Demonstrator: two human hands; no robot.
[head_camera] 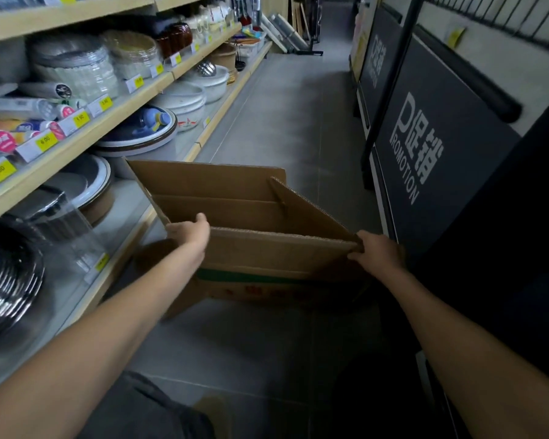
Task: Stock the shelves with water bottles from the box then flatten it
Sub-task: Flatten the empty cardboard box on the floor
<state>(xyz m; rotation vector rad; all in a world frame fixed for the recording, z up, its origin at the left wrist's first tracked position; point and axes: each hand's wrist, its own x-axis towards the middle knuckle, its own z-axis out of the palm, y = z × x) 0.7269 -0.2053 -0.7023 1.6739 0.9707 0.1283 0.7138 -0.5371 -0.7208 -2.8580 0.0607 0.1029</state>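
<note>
1. The left hand grips the near left corner of the brown corrugated cardboard box, with the thumb lying along the top edge and the fingers curled out of sight round the side.
2. The right hand pinches the near right corner of the same rim, its fingertips folded over the cardboard edge.
3. The box sits between the two hands, open at the top with its upper flaps standing up. It is low over the grey tiled floor, just beside the bottom tier of the pale wooden shelves. I cannot tell whether its base touches the floor.
4. No bottles show in the visible part of the inside, so it is probably light now.
5. Handling: corrugated board is stiff along its panels but gives way at the creases and corners. The walls look already skewed out of square, which suggests it will fold readily.
6. Hold: opposite corners, as gripped now, seem the right purchase for pushing it flat. Loose flaps and raw edges could slip or scrape the fingers.
7. The dark promotion board stands close on the right, leaving little room to swing the box.
</note>
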